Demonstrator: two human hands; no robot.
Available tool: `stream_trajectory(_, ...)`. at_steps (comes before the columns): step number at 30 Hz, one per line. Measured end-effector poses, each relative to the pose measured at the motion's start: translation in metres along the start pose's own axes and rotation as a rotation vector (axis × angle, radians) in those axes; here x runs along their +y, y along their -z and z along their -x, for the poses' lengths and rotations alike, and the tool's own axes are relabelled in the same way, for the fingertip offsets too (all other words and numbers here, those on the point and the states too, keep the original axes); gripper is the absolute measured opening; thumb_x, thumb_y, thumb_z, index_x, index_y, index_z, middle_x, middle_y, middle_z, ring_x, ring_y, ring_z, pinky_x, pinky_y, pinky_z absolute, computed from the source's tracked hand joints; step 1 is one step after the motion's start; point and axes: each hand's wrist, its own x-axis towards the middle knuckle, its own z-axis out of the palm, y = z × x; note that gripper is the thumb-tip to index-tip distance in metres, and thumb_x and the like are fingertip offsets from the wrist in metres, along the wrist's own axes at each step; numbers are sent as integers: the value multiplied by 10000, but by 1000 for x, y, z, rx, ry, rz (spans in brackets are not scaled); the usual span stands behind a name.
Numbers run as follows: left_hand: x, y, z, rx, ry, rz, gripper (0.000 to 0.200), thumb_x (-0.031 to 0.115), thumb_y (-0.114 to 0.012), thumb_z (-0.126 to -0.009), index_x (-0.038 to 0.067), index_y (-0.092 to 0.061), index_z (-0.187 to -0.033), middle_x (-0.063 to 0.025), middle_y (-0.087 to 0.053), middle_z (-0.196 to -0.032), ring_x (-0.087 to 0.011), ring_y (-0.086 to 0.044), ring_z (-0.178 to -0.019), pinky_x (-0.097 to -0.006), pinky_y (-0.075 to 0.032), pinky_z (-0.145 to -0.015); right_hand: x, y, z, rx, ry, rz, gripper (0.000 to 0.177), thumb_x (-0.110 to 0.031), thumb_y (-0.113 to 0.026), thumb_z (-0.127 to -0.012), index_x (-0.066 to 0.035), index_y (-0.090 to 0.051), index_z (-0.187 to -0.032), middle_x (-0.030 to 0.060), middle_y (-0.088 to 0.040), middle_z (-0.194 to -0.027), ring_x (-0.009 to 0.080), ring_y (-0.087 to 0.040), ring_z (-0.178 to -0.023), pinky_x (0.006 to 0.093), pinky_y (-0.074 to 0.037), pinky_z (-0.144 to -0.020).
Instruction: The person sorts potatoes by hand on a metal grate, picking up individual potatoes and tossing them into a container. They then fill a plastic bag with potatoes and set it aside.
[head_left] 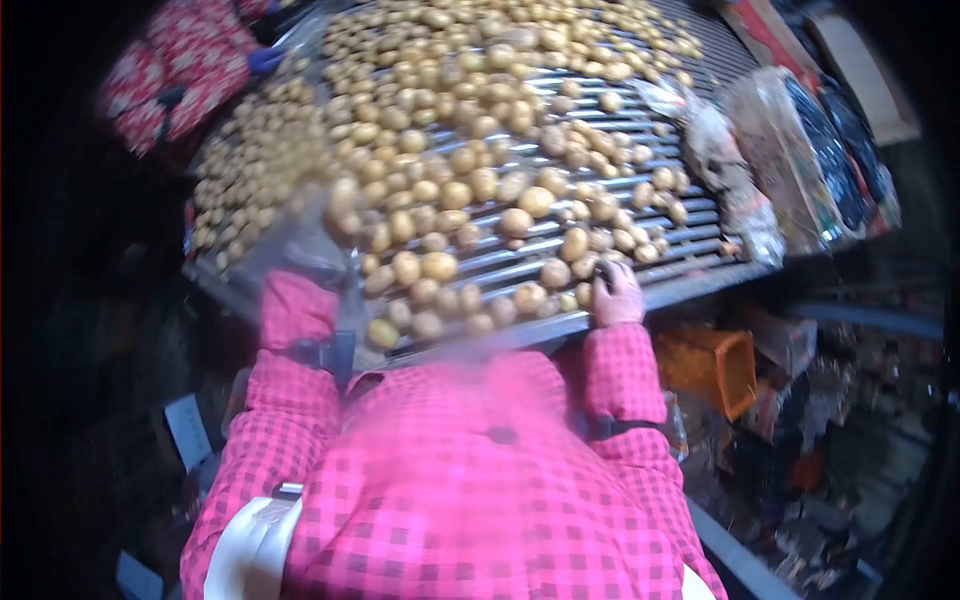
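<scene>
Many potatoes (455, 195) lie spread over a surface of dark parallel metal bars (690, 235). At the near edge, on the right, my right hand (618, 297) is closed around something small and dark that I cannot make out, with potatoes just left of it. My left hand (300, 240) is at the left of the bars, smeared by motion and partly behind a greyish, see-through blur, so its fingers cannot be told. Potatoes lie around and beyond it. Both my arms are in pink checked sleeves.
At the upper left is another person in a red patterned sleeve (190, 70) with a blue-gloved hand (265, 61). Crumpled plastic bags (735, 165) lie along the right side. An orange crate (738, 375) stands below the right edge.
</scene>
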Motion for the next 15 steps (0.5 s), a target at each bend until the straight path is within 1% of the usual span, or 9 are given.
stream_trajectory(2, 35, 71, 27, 193, -168, -16, 482, 398, -533, -870, 83, -472, -1231, -76, -586, -1009, -224, -590, -801, -333, -511, -602, -4, 2, 0, -28, -5, -19, 221, -187, -586, -794, -120, -605, -1004, 99, -590, -1028, 304, -552, -980, 383, -446, -843)
stream_trajectory(3, 42, 112, 40, 398, -255, -100, 478, 424, -523, -871, 102, -475, -1222, -57, -579, -975, -191, -567, -740, -277, -477, -536, -2, 1, 1, -16, -8, 0, 222, -181, -589, -795, -118, -607, -1007, 100, -590, -1023, 305, -552, -981, 381, -446, -845)
stream_trajectory(4, 52, 174, 49, 513, -290, -173, 469, 448, -548, -854, 127, -491, -1191, -47, -577, -941, -173, -547, -700, -244, -428, -473, -1, 3, 0, -23, 26, -16, 228, -178, -591, -795, -115, -609, -1014, 99, -590, -1029, 302, -555, -981, 380, -448, -840)
stream_trajectory(7, 42, 280, 129, 987, -368, -90, 451, 401, -564, -847, 111, -500, -1186, -64, -582, -963, -186, -558, -731, -267, -445, -516, 5, -2, 0, -42, 26, 14, 221, -162, -591, -800, -110, -616, -1013, 89, -590, -1052, 287, -567, -981, 363, -455, -836)
stream_trajectory(8, 31, 307, 163, 1132, -379, -46, 445, 385, -569, -845, 105, -503, -1184, -69, -584, -970, -191, -562, -742, -275, -451, -531, 4, 0, -1, -64, 12, -38, 221, -146, -583, -805, -97, -615, -1018, 94, -588, -1046, 278, -573, -974, 355, -456, -839)
stream_trajectory(9, 17, 329, 198, 1265, -387, 2, 440, 369, -575, -842, 100, -506, -1182, -75, -586, -978, -195, -566, -753, -283, -457, -545, 4, 1, -2, -81, -15, -80, 220, -130, -575, -810, -85, -614, -1022, 98, -586, -1039, 270, -578, -967, 346, -458, -841)
stream_trajectory(11, -14, 358, 249, 1451, -393, 86, 429, 338, -586, -837, 89, -513, -1179, -85, -589, -992, -204, -574, -774, -298, -468, -574, 0, 1, -3, -92, 13, -55, 221, -128, -576, -811, -86, -614, -1025, 100, -586, -1044, 269, -576, -976, 346, -457, -846)
stream_trajectory(13, -31, 365, 276, 1580, -396, 128, 420, 307, -596, -832, 78, -519, -1175, -96, -593, -1007, -213, -582, -795, -314, -479, -603, 7, 5, -4, -102, 56, -22, 233, -123, -588, -806, -95, -613, -1036, 103, -584, -1062, 267, -568, -1003, 347, -453, -859)
stream_trajectory(15, -34, 368, 285, 1660, -405, 143, 411, 275, -607, -827, 67, -526, -1172, -107, -596, -1021, -222, -590, -816, -330, -490, -631, 11, 3, -4, -88, 51, -26, 241, -137, -601, -787, -120, -604, -1027, 107, -570, -1088, 298, -529, -1061, 374, -423, -900)
